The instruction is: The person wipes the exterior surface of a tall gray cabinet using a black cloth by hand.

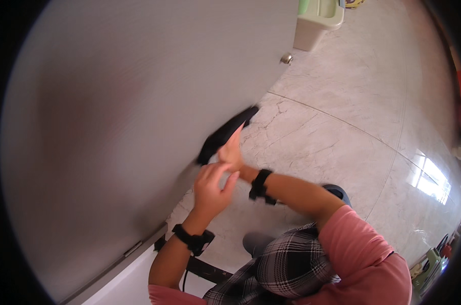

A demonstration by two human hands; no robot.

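Note:
My right hand [230,150] is pressed against a black cloth-like item [228,133] lying along the lower part of a grey door [158,95]. Motion blur hides the black item's exact kind. My left hand [213,187] is just below it, fingers apart and slightly curled, close to my right wrist, with nothing visible in it. Each wrist wears a black strap with a small device. A round metal doorknob [287,58] sits near the door's edge, above and to the right of my hands.
A pale plastic bin [318,23] stands beyond the door's edge. Marble-patterned floor tiles [329,95] stretch to the right. A dark slipper [337,194] lies below my right forearm. Green and red objects [427,267] sit at the lower right rim.

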